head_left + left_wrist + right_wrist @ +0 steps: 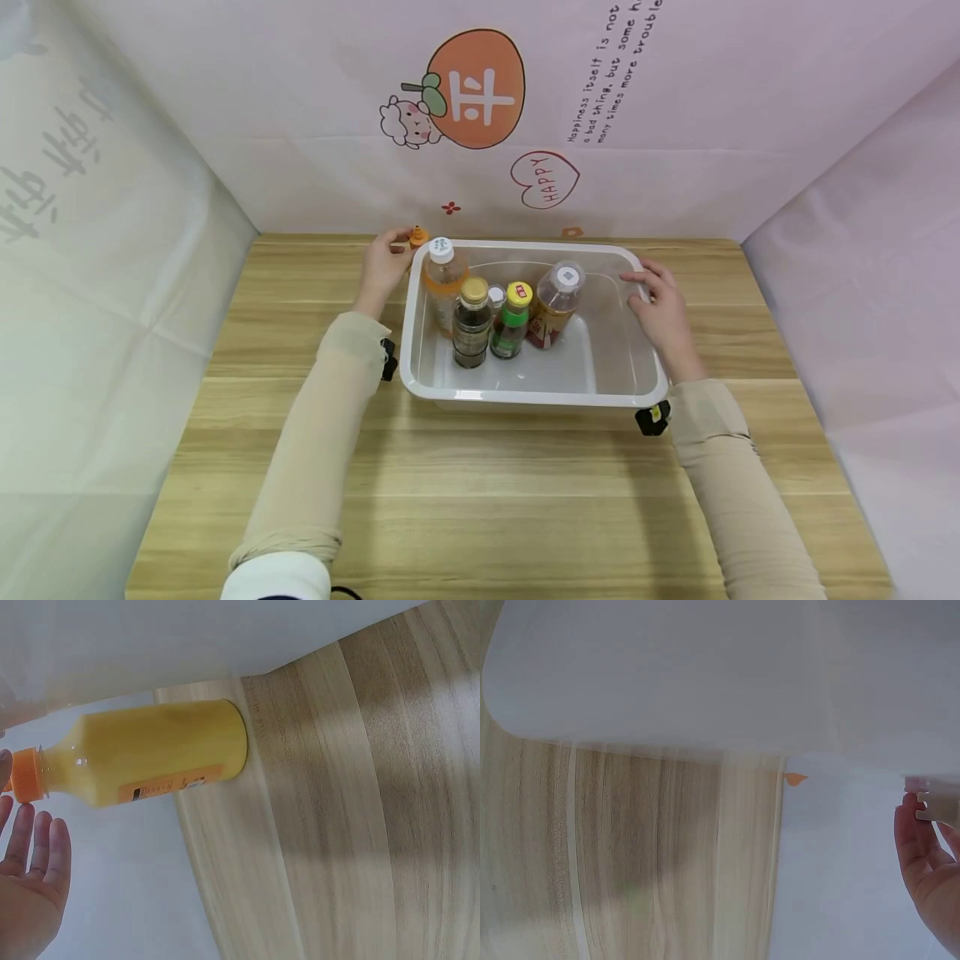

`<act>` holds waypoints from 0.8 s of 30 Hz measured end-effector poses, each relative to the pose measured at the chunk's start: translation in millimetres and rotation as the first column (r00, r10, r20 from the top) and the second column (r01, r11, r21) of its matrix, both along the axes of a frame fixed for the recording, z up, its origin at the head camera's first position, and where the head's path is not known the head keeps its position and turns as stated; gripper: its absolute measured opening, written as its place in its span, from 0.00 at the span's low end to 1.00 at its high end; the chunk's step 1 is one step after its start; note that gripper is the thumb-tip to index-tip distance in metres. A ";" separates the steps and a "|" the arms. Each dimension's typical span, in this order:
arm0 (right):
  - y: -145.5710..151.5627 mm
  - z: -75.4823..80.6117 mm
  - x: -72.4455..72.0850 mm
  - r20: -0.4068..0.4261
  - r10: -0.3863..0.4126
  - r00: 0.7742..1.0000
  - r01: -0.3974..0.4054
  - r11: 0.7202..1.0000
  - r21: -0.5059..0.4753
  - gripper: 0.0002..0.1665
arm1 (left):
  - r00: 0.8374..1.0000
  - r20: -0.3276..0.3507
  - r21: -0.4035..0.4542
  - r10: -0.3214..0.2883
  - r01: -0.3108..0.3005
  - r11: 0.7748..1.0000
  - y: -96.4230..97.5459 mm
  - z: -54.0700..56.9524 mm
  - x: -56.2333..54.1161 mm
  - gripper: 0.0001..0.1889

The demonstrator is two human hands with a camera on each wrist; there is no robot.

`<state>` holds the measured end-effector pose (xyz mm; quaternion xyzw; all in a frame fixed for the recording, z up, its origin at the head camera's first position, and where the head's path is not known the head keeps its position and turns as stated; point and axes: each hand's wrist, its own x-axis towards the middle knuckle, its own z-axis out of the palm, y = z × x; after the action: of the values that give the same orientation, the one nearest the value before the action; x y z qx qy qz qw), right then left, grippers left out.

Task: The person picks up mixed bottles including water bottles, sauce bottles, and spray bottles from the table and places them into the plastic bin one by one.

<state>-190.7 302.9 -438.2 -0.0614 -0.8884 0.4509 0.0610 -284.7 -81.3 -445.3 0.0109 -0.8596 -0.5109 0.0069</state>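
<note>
A yellow squeeze bottle (pixel 154 754) with an orange cap (pixel 418 237) stands on the table, outside the bin's far left corner. My left hand (pixel 385 268) pinches it at the cap. The white plastic bin (pixel 510 397) holds several bottles. Among them are one with a white cap (pixel 441 248), a dark bottle (pixel 471 333), a green bottle (pixel 510 329) with a yellow cap, and a clear-topped bottle (pixel 557 302) that leans. My right hand (pixel 663 312) is at the bin's far right rim, its fingers extended over the edge.
The wood-grain table (pixel 487 500) extends in front of the bin and to both sides. White printed sheets (pixel 315 108) hang behind the table and at its sides. Black wrist cameras (pixel 652 418) sit close to the bin's walls.
</note>
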 end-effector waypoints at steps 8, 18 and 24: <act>-1.1 2.2 0.8 0.007 -0.010 1.000 0.010 1.000 -0.015 0.21 | 1.000 -0.003 -0.036 0.005 -0.005 0.999 3.6 -2.0 -1.4 0.22; -2.7 2.7 0.7 0.007 -0.014 1.000 0.014 1.000 -0.016 0.21 | 1.000 0.010 -0.085 -0.015 0.016 0.996 3.5 -3.4 -3.0 0.24; -2.5 2.2 0.9 0.011 -0.019 1.000 0.019 1.000 -0.022 0.22 | 1.000 0.028 -0.071 0.010 -0.008 0.997 4.1 -6.8 -4.5 0.23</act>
<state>-189.7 300.4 -436.0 -0.0730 -0.8830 0.4598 0.0597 -289.3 -77.1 -452.1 0.0217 -0.8771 -0.4798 -0.0025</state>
